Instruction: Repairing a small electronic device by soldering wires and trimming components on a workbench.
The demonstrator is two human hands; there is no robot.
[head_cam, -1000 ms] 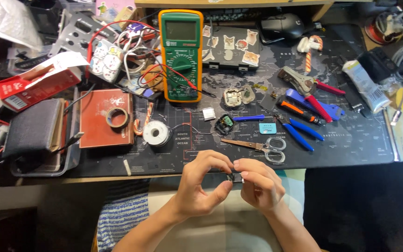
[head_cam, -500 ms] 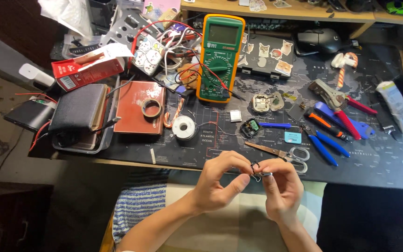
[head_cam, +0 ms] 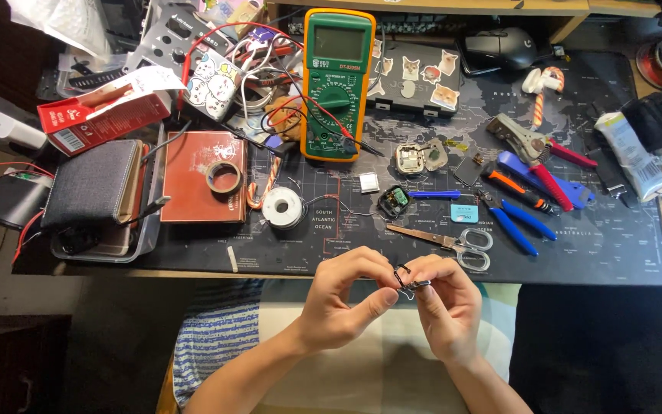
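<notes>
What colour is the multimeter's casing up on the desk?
The multimeter has an orange-yellow outer casing around a green face, seen clearly in the head view.

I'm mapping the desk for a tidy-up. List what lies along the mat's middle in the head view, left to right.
Grey pouch → brown box with tape ring → solder spool → small black part → scissors → blue-handled pliers.

We hold both hands close together in front of us, near our body, fingertips meeting at the middle. Our left hand (head_cam: pixel 344 300) comes in from the lower left, forearm bare, fingers curled and thumb stretched toward the right. Our right hand (head_cam: pixel 444 305) rises from the lower right, its fingers bent inward and pinched tight, knuckles facing up, touching the left fingertips.
</notes>
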